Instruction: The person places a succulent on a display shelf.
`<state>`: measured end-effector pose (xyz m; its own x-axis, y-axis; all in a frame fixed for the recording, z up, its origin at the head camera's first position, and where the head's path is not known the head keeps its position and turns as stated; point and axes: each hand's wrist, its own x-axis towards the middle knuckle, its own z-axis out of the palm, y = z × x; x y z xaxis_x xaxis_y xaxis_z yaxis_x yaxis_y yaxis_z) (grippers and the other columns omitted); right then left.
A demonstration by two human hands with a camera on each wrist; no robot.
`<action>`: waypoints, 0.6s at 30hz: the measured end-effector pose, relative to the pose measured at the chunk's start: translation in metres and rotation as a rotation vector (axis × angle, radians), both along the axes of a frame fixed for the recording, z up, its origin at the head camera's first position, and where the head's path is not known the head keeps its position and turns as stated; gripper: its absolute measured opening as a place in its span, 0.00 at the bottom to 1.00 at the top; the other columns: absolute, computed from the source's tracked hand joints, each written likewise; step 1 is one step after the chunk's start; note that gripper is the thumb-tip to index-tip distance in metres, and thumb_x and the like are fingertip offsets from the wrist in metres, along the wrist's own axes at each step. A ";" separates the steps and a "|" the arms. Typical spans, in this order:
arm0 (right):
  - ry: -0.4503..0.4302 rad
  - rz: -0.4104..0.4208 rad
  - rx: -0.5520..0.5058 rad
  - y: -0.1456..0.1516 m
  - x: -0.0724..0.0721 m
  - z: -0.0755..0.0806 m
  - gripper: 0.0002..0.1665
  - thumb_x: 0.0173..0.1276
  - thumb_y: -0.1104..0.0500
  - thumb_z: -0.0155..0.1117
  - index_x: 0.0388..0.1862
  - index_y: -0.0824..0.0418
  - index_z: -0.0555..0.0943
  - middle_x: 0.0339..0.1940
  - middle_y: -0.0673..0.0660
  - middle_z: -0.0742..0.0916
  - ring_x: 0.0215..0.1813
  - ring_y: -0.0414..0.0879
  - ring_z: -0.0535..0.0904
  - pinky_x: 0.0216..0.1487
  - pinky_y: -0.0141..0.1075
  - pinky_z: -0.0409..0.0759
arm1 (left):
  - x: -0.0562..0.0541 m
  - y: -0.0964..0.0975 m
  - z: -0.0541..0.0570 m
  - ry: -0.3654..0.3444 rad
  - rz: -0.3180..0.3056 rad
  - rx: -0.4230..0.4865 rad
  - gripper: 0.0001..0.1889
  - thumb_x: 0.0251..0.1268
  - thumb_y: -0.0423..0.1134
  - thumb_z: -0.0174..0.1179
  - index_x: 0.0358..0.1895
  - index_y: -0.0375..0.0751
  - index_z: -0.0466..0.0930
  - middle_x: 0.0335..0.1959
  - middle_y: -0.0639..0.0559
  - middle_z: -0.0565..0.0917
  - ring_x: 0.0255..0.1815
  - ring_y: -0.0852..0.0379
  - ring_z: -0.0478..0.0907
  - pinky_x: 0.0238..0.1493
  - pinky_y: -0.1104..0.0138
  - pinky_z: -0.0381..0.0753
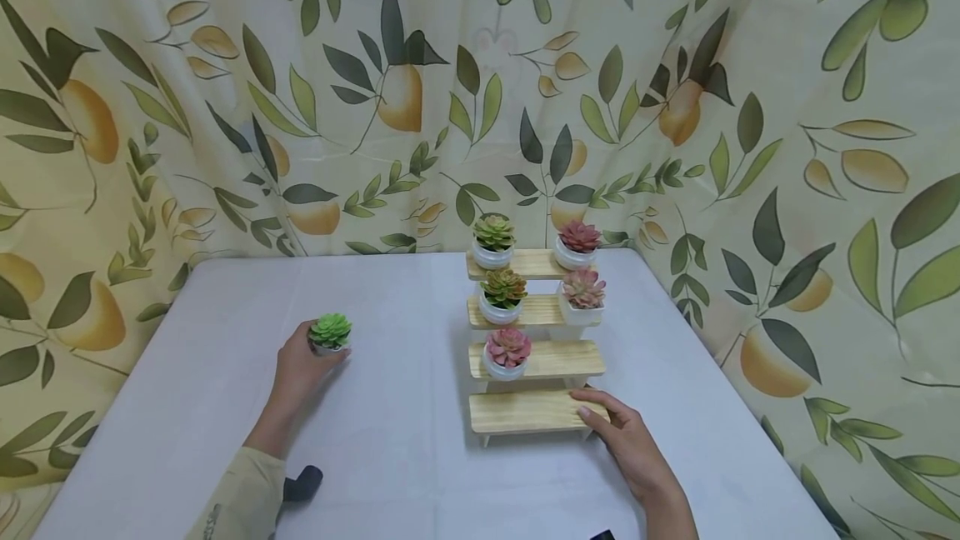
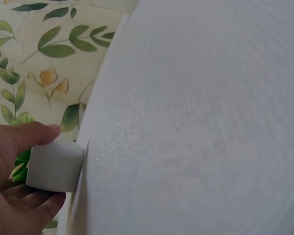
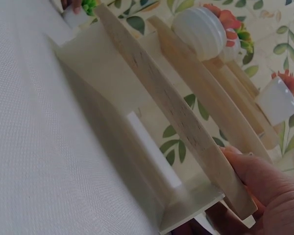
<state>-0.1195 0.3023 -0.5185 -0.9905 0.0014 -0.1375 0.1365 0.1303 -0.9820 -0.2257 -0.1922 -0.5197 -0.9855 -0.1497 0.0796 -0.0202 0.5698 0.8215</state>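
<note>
On the left side of the table, my left hand [image 1: 294,373] grips a small bright green artificial succulent [image 1: 331,329] by its pot. The left wrist view shows thumb and fingers around the plain white pot [image 2: 55,166], its base right at the tablecloth. My right hand [image 1: 636,447] holds the right end of the lowest board of a four-step wooden plant stand [image 1: 517,412]. In the right wrist view the thumb [image 3: 257,174] lies along the board's edge, with other fingers partly hidden beneath. White supports [image 3: 196,208] carry the boards.
Top step: a green succulent [image 1: 492,238] and a dark pink one [image 1: 579,242]. Second step: a green-brown succulent [image 1: 502,294] and a pale pink one [image 1: 582,297]. A pink succulent [image 1: 507,351] sits left on the third. A leaf-patterned curtain [image 1: 420,173] hangs behind the white table [image 1: 397,457].
</note>
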 end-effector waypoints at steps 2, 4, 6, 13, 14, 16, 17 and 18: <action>-0.001 -0.001 0.000 0.000 0.000 0.000 0.28 0.73 0.52 0.70 0.66 0.65 0.81 0.79 0.61 0.68 0.83 0.58 0.46 0.80 0.57 0.48 | 0.001 0.000 0.001 -0.005 -0.005 -0.002 0.38 0.60 0.34 0.74 0.69 0.21 0.66 0.66 0.23 0.73 0.70 0.27 0.67 0.71 0.39 0.65; 0.000 0.001 0.000 0.000 0.000 0.000 0.28 0.73 0.52 0.70 0.66 0.65 0.81 0.79 0.61 0.68 0.83 0.58 0.47 0.80 0.56 0.48 | 0.001 0.000 0.002 -0.016 -0.006 0.003 0.37 0.60 0.34 0.73 0.69 0.22 0.66 0.66 0.23 0.73 0.69 0.27 0.67 0.71 0.38 0.65; 0.001 0.004 -0.001 0.000 0.000 0.000 0.28 0.73 0.52 0.70 0.66 0.65 0.81 0.79 0.61 0.68 0.83 0.58 0.47 0.80 0.56 0.48 | 0.001 -0.001 0.003 -0.021 -0.009 0.003 0.37 0.60 0.34 0.73 0.69 0.22 0.67 0.65 0.23 0.73 0.69 0.27 0.68 0.70 0.38 0.66; 0.000 0.000 -0.008 0.001 -0.001 -0.001 0.28 0.73 0.52 0.70 0.66 0.65 0.81 0.79 0.61 0.68 0.83 0.58 0.47 0.80 0.56 0.47 | 0.002 0.001 0.007 -0.021 -0.022 -0.001 0.37 0.61 0.37 0.72 0.69 0.23 0.68 0.64 0.24 0.75 0.68 0.28 0.69 0.68 0.39 0.70; -0.002 -0.002 -0.009 0.000 -0.001 -0.001 0.28 0.73 0.52 0.71 0.66 0.66 0.81 0.79 0.62 0.68 0.83 0.58 0.47 0.80 0.56 0.47 | 0.003 0.002 0.009 -0.025 -0.023 0.001 0.37 0.61 0.38 0.72 0.69 0.23 0.68 0.65 0.24 0.75 0.68 0.28 0.69 0.67 0.39 0.70; -0.005 -0.006 -0.009 0.000 -0.001 -0.001 0.28 0.73 0.52 0.71 0.65 0.65 0.81 0.79 0.62 0.67 0.83 0.59 0.47 0.80 0.56 0.48 | 0.005 0.004 0.014 -0.029 -0.027 0.011 0.37 0.62 0.39 0.72 0.70 0.25 0.68 0.66 0.25 0.74 0.68 0.28 0.69 0.67 0.39 0.70; -0.006 -0.008 -0.008 0.000 -0.001 0.000 0.28 0.73 0.52 0.71 0.65 0.65 0.81 0.79 0.62 0.67 0.83 0.59 0.47 0.80 0.56 0.48 | 0.006 0.005 0.017 -0.028 -0.032 0.016 0.37 0.62 0.39 0.72 0.71 0.25 0.67 0.66 0.25 0.74 0.68 0.28 0.69 0.67 0.39 0.71; -0.007 -0.010 -0.008 0.000 -0.001 0.000 0.28 0.73 0.52 0.71 0.65 0.65 0.81 0.79 0.62 0.67 0.83 0.59 0.47 0.80 0.56 0.48 | 0.007 0.007 0.020 -0.027 -0.035 0.021 0.37 0.62 0.39 0.72 0.71 0.26 0.67 0.67 0.26 0.74 0.68 0.28 0.70 0.67 0.39 0.72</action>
<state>-0.1201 0.3023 -0.5184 -0.9895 0.0101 -0.1444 0.1446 0.1214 -0.9820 -0.2189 -0.1855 -0.5002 -0.9919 -0.1165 0.0504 -0.0227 0.5534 0.8326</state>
